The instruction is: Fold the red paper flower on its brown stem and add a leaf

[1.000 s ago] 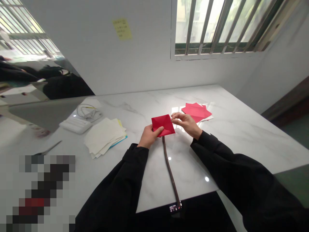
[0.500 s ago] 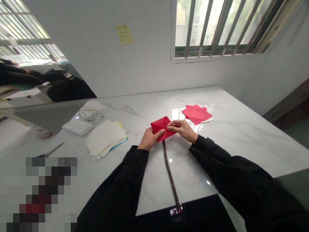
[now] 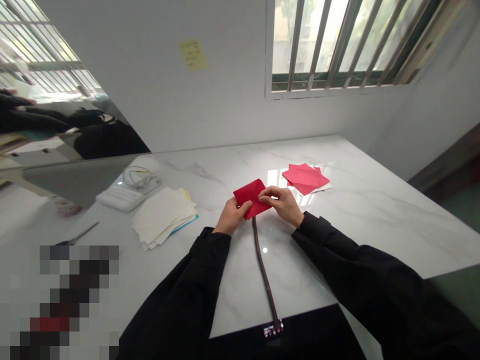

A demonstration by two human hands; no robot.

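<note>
A folded square of red paper (image 3: 250,194) is held up over the table between both hands. My left hand (image 3: 231,215) grips its lower left side, thumb lying across the front and the other fingers behind it, mostly hidden. At the right side of the paper, my right hand (image 3: 284,202) pinches it between thumb and fingertips. Creases run toward the middle of the sheet. Beneath it a thin dark brown cord or stick (image 3: 264,270) runs down to the black panel (image 3: 307,332) at the front edge.
Behind my right hand lies a stack of red sheets (image 3: 305,178). To the left are a pile of cream sheets (image 3: 163,215), a white box-like device (image 3: 120,197), a coiled cable (image 3: 140,176) and scissors (image 3: 80,234). A barred window (image 3: 337,45) is at the back.
The red paper's front looks flatter, and its creases show less. My right hand has shifted slightly left; my left hand still grips the paper, its thumb a little further left.
</note>
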